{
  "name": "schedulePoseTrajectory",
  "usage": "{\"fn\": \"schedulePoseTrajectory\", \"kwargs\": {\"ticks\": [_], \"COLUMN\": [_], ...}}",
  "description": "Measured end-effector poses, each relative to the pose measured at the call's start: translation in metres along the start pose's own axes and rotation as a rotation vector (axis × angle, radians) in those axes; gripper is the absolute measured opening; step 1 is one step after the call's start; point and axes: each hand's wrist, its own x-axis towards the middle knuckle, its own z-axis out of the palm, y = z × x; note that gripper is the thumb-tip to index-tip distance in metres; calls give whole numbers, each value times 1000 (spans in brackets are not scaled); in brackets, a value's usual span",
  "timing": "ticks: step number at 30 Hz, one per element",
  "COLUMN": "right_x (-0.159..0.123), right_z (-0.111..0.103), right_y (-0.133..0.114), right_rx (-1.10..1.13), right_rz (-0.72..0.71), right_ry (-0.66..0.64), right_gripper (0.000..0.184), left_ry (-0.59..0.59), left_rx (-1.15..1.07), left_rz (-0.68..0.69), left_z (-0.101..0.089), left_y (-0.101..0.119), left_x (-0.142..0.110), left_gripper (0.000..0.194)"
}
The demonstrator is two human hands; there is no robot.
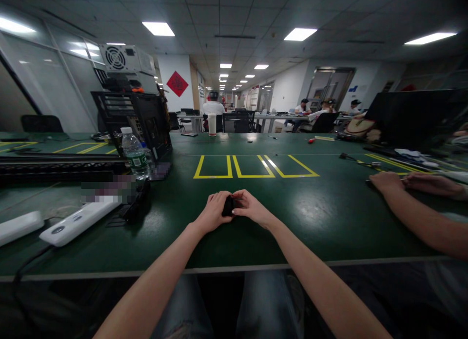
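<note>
A small black object [228, 206] is held between my two hands just above the green table [204, 251]; its kind is not clear from here. My left hand [215, 208] wraps round its left side with the fingers closed. On the other side, my right hand [249, 206] pinches at its right edge with thumb and fingertips. Most of the object's surface is covered by fingers. Yellow tape outlines [213, 176] lie on the table beyond both hands.
At left stand a water bottle [135, 156], an open black computer case [151, 119] and a white power strip [78, 223]. A white cup [212, 124] stands at the far edge. A co-worker's forearm and hands [413, 202] rest on the table at right.
</note>
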Motion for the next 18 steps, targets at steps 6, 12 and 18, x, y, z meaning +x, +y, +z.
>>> {"fn": "schedulePoseTrajectory", "kwargs": {"ticks": [6,12,18], "right_x": [-1,-2,1], "right_z": [-2,-1,0], "right_y": [2,-2,3], "right_rx": [-14,-27,-24], "right_rz": [57,36,56], "right_ry": [-36,-27,62], "right_gripper": [42,39,33], "left_ry": [-6,-8,8], "left_rx": [-8,-3,13], "left_rz": [-6,6,7], "left_z": [-1,-2,-1], "left_y": [0,1,1], "left_x": [0,0,0], "left_gripper": [56,54,52]}}
